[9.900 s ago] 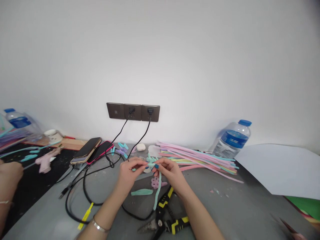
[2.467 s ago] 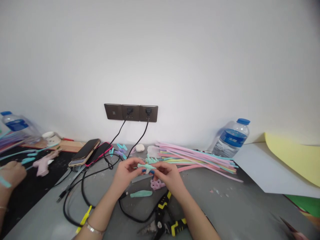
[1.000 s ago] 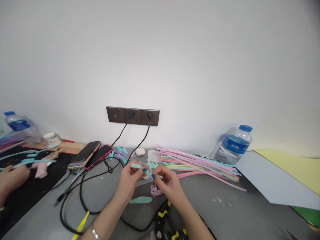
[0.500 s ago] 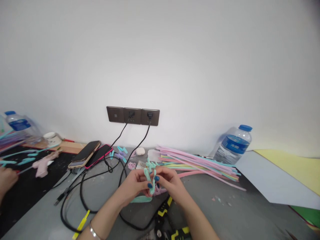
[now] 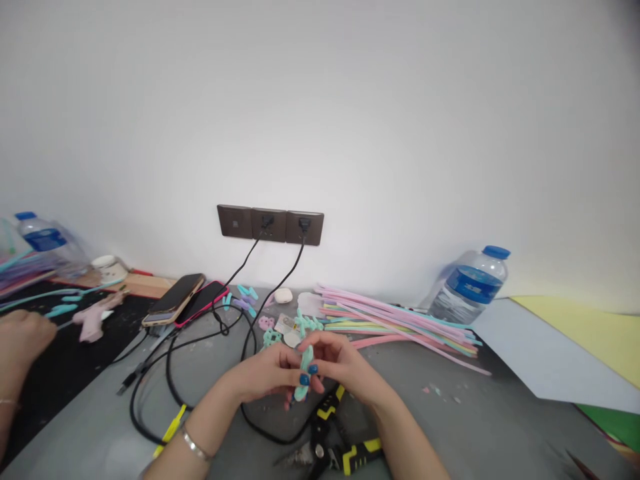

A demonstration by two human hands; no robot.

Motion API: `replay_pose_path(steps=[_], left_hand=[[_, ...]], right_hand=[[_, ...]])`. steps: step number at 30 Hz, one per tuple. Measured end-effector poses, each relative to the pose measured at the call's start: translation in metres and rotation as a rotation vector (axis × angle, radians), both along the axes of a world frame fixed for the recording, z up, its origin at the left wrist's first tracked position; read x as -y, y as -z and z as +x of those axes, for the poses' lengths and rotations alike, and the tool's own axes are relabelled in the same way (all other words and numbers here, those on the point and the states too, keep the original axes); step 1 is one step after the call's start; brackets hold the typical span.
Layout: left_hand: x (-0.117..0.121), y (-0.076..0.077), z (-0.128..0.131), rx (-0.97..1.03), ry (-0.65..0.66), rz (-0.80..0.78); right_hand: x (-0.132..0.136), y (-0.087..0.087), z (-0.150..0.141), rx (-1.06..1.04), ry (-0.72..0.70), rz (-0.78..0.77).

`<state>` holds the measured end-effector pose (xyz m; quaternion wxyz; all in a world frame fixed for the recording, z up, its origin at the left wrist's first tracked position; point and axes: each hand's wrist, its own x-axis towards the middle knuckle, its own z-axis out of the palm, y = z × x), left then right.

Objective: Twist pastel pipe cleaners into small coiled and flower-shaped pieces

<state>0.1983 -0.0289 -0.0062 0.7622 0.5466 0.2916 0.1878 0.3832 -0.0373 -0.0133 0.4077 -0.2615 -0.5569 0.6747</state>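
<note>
Between the fingertips of both hands is a mint-green fuzzy pipe cleaner piece point(image 5: 305, 375), bent into a narrow loop. My left hand point(image 5: 273, 373) pinches it from the left with its thumb in front. From the right, my right hand point(image 5: 336, 363) grips the same piece by thumb and fingers. Just beyond the hands lie a mint pipe cleaner shape point(image 5: 307, 323), a green curled one point(image 5: 271, 337) and a pink curled one point(image 5: 266, 323). Black and yellow pliers point(image 5: 320, 440) rest on the table below the hands.
A bundle of pastel pipe cleaners point(image 5: 400, 321) lies right, before a water bottle point(image 5: 473, 283) and paper sheets point(image 5: 555, 360). Black cables point(image 5: 170, 373) loop at left near phones point(image 5: 175, 300). Another person's hand point(image 5: 25, 340) is by a pink glue gun point(image 5: 95, 319).
The mint pipe cleaner piece has turned and looks narrower between my fingers. The view has shifted slightly, showing more of the pliers. The other person's hand has moved further into view.
</note>
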Motion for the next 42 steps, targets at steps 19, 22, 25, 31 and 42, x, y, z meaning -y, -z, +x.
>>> replay_pose_path(steps=[19, 22, 25, 31, 42], left_hand=[[-0.021, 0.011, 0.006, -0.006, -0.566, 0.429], [-0.02, 0.009, 0.007, 0.047, -0.53, 0.357], [-0.02, 0.005, 0.006, 0.086, -0.521, 0.32], [-0.017, 0.004, -0.002, 0.098, -0.418, 0.278], [-0.021, 0.009, 0.0, -0.222, -0.504, 0.89]], right_hand=[[-0.019, 0.022, -0.002, 0.124, 0.521, 0.156], [-0.017, 0.016, -0.002, 0.066, 0.499, 0.087], [-0.017, 0.011, -0.002, 0.014, 0.487, 0.008], [-0.014, 0.011, 0.0, -0.05, 0.347, -0.112], [-0.019, 0.014, 0.002, 0.052, 0.439, -0.01]])
